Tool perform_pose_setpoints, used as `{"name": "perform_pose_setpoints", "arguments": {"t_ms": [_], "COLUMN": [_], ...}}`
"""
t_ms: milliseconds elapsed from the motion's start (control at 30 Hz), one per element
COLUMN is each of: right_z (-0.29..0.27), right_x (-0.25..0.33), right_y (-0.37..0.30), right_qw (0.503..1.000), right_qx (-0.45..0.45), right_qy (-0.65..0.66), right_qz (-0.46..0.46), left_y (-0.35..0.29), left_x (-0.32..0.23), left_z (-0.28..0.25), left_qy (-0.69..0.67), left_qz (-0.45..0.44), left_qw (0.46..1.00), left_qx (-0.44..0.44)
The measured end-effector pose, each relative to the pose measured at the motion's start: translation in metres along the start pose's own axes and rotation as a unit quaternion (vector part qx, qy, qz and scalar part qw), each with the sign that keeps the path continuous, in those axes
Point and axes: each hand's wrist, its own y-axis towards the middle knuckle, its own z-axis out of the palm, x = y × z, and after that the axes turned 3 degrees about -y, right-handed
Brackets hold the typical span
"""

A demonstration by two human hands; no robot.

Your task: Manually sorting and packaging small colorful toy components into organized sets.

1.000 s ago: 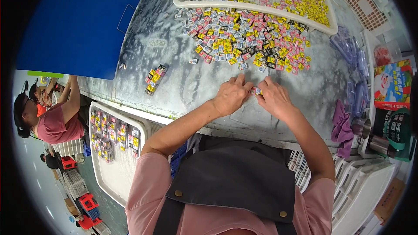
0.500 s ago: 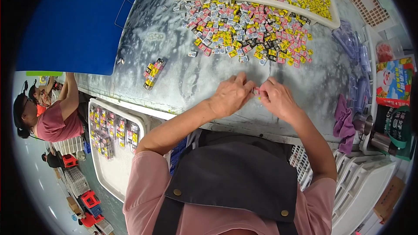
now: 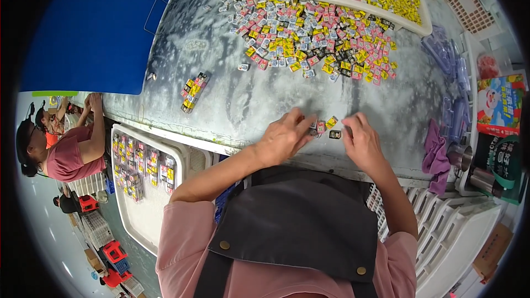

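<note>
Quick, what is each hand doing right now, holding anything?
Left hand: fingers bent over small pink and yellow wrapped packets on the grey table; grip cannot be told.
Right hand: open, holding nothing.

A blue board (image 3: 94, 27) is leaned at the table's far left — a purple cloth (image 3: 436, 157) is draped at the right edge, beside two metal cups (image 3: 469, 168) — and a white perforated tray (image 3: 146, 187) is set below.

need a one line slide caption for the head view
Left hand and right hand gather a few small coloured packets on a grey table, below a large loose pile.
</note>
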Motion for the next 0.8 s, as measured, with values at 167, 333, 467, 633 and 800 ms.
{"name": "perform_pose_setpoints", "arguments": {"t_ms": [167,333,467,633,800], "right_z": [0.005,0.023,0.028,0.017,0.019], "right_x": [0.002,-0.004,-0.018,-0.015,-0.012], "right_y": [-0.025,0.004,0.047,0.057,0.036], "right_qw": [0.998,1.000,0.998,0.997,0.991], "right_qx": [0.018,-0.002,-0.031,-0.073,-0.053], "right_qy": [0.021,-0.017,-0.054,-0.027,-0.076], "right_qz": [0.058,0.004,0.000,0.000,-0.100], "left_y": [-0.039,-0.018,0.018,0.029,0.031], "left_x": [0.002,0.009,0.020,0.024,0.026], "left_z": [-0.004,0.021,0.027,0.027,0.020], "left_qy": [-0.017,-0.004,0.025,0.026,-0.008], "left_qz": [-0.035,-0.027,-0.022,-0.028,-0.041], "left_qw": [0.999,0.999,0.996,0.992,0.989], "left_qx": [0.032,-0.039,-0.084,-0.122,-0.143]}}
